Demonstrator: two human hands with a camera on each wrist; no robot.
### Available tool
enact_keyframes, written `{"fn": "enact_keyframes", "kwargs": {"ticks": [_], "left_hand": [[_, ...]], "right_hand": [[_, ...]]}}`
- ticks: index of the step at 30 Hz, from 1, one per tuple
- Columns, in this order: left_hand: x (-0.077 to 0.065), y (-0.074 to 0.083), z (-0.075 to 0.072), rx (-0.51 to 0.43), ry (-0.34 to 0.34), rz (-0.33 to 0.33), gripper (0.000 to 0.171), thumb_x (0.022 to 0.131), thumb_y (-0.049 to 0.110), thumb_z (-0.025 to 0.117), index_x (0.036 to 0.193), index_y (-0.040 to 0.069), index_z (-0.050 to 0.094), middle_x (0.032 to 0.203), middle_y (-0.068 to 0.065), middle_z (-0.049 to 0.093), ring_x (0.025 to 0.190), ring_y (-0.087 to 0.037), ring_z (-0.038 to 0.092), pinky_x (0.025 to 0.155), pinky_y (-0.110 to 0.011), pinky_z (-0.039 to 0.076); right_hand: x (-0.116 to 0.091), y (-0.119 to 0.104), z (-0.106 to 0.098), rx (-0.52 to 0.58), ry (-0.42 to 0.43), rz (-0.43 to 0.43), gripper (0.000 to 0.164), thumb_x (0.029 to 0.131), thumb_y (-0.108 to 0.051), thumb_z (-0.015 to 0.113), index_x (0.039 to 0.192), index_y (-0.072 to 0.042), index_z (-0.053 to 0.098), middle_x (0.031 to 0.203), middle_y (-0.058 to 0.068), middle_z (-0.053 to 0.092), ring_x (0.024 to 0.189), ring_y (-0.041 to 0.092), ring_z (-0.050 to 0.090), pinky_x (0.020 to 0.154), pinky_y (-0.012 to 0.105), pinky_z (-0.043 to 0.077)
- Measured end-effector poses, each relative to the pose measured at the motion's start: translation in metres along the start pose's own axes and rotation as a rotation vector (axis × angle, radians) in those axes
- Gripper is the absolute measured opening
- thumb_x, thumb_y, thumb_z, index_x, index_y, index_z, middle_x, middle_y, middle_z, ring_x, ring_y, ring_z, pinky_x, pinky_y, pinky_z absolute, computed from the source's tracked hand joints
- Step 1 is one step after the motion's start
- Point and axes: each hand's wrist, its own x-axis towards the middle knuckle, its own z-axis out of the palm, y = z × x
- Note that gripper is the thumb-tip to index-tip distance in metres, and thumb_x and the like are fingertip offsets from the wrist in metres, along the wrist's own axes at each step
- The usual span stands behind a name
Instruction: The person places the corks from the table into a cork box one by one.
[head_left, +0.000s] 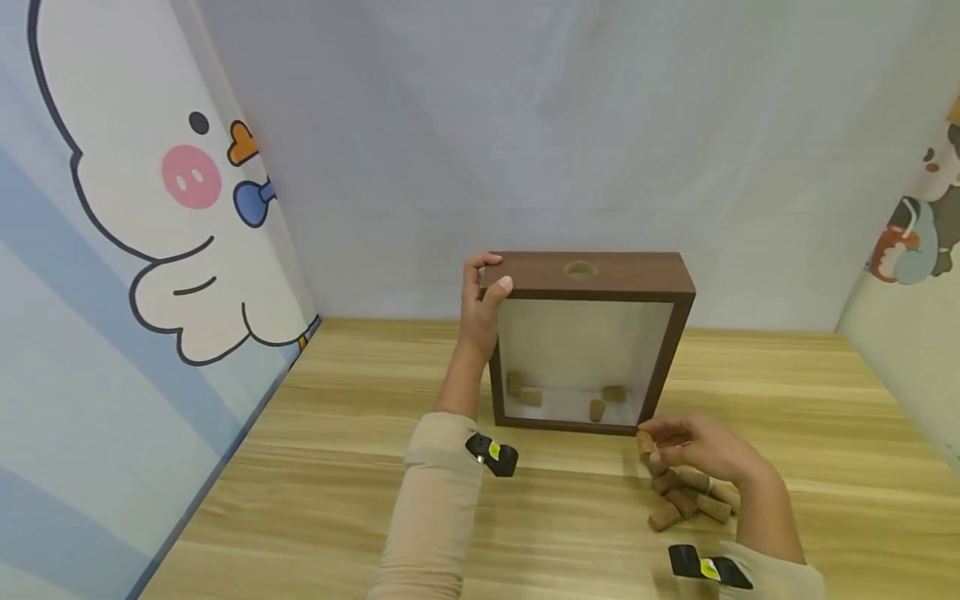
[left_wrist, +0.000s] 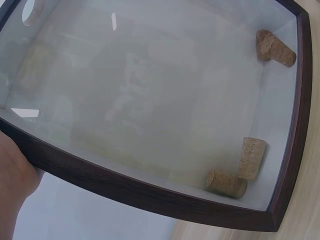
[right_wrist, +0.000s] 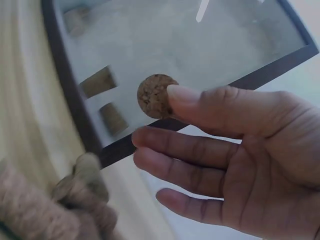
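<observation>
A dark brown wooden box frame (head_left: 592,282) with a clear front and a round hole (head_left: 581,269) in its top stands upright on the table. My left hand (head_left: 483,312) grips its upper left corner, thumb on the front edge and fingers over the top. Inside, at the bottom, lie several corks (left_wrist: 252,157). Just off the box's lower right corner, my right hand (head_left: 705,450) pinches one cork (right_wrist: 156,96) between thumb and fingers. Below that hand a small pile of loose corks (head_left: 682,502) lies on the table.
The wood-grain table (head_left: 337,500) runs back to a pale cloth wall (head_left: 525,125). A printed cartoon panel (head_left: 120,208) borders the left side, and another printed panel (head_left: 918,225) stands at the right.
</observation>
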Motion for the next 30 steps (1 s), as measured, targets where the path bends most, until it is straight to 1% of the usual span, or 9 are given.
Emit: {"fn": "enact_keyframes", "kwargs": {"ticks": [3,5,7,11,16,21,25,26,30], "left_hand": [[0.000,0.001,0.001,-0.004,-0.002,-0.001,0.051,0.079,0.031,0.048,0.118,-0.001,0.036,0.140,-0.021,0.024,0.116,-0.025,0.029,0.088,-0.039,0.028],[0.000,0.001,0.001,-0.006,-0.002,0.001,0.051,0.079,0.029,0.047,0.117,-0.003,0.036,0.140,-0.021,0.024,0.116,-0.026,0.029,0.088,-0.039,0.028],[0.000,0.002,0.001,-0.002,0.000,-0.006,0.051,0.079,0.028,0.047,0.117,-0.003,0.036,0.140,-0.020,0.024,0.119,-0.027,0.027,0.089,-0.039,0.028],[-0.003,0.004,0.001,0.013,-0.001,-0.019,0.052,0.079,0.032,0.048,0.117,-0.001,0.036,0.141,-0.015,0.024,0.126,-0.026,0.022,0.091,-0.041,0.027],[-0.004,0.002,0.000,0.007,0.000,-0.005,0.054,0.079,0.038,0.049,0.118,0.001,0.037,0.140,-0.012,0.025,0.122,-0.026,0.026,0.090,-0.041,0.028],[-0.003,0.001,0.001,-0.002,0.001,-0.002,0.053,0.079,0.039,0.049,0.116,0.003,0.037,0.140,-0.010,0.025,0.122,-0.025,0.026,0.091,-0.043,0.027],[-0.002,0.001,0.001,-0.002,0.005,-0.003,0.055,0.078,0.040,0.050,0.116,0.003,0.037,0.141,-0.010,0.025,0.123,-0.025,0.025,0.091,-0.043,0.028],[-0.001,0.001,0.001,0.001,0.005,-0.002,0.056,0.078,0.041,0.050,0.116,0.002,0.037,0.141,-0.012,0.025,0.123,-0.025,0.026,0.091,-0.042,0.028],[-0.001,0.001,0.002,0.003,0.005,0.007,0.057,0.078,0.041,0.050,0.116,0.001,0.036,0.139,-0.012,0.027,0.118,-0.024,0.029,0.088,-0.040,0.029]], "right_hand": [[-0.002,-0.008,-0.002,0.030,0.003,-0.014,0.042,0.084,-0.012,0.066,0.119,0.010,0.055,0.107,0.016,0.061,0.098,0.032,0.056,0.078,0.035,0.048],[-0.002,-0.014,-0.001,0.038,0.016,-0.013,0.041,0.085,-0.010,0.066,0.119,0.010,0.054,0.105,0.014,0.061,0.098,0.030,0.057,0.078,0.033,0.048],[-0.004,-0.020,0.000,0.038,0.035,-0.015,0.042,0.085,-0.011,0.065,0.120,0.010,0.053,0.106,0.013,0.061,0.099,0.030,0.057,0.079,0.032,0.047],[-0.007,-0.033,0.004,0.051,0.091,-0.017,0.043,0.085,-0.013,0.066,0.122,0.007,0.053,0.110,0.014,0.060,0.102,0.031,0.055,0.081,0.032,0.047],[-0.005,-0.045,0.011,0.086,0.168,-0.086,0.042,0.085,-0.011,0.067,0.121,0.005,0.053,0.109,0.014,0.059,0.098,0.029,0.055,0.078,0.031,0.048],[0.000,-0.054,0.017,0.184,0.215,-0.178,0.038,0.082,-0.004,0.069,0.115,0.004,0.052,0.098,0.016,0.058,0.087,0.023,0.058,0.069,0.030,0.050],[0.004,-0.059,0.025,0.252,0.246,-0.270,0.036,0.079,0.002,0.069,0.110,0.006,0.050,0.092,0.017,0.057,0.080,0.020,0.057,0.067,0.028,0.049],[0.005,-0.060,0.027,0.263,0.253,-0.292,0.036,0.079,0.004,0.069,0.109,0.007,0.050,0.091,0.017,0.057,0.079,0.019,0.057,0.066,0.027,0.049],[0.009,-0.065,0.033,0.286,0.286,-0.336,0.038,0.077,0.006,0.069,0.110,0.009,0.049,0.091,0.017,0.055,0.077,0.018,0.055,0.066,0.025,0.048]]}}
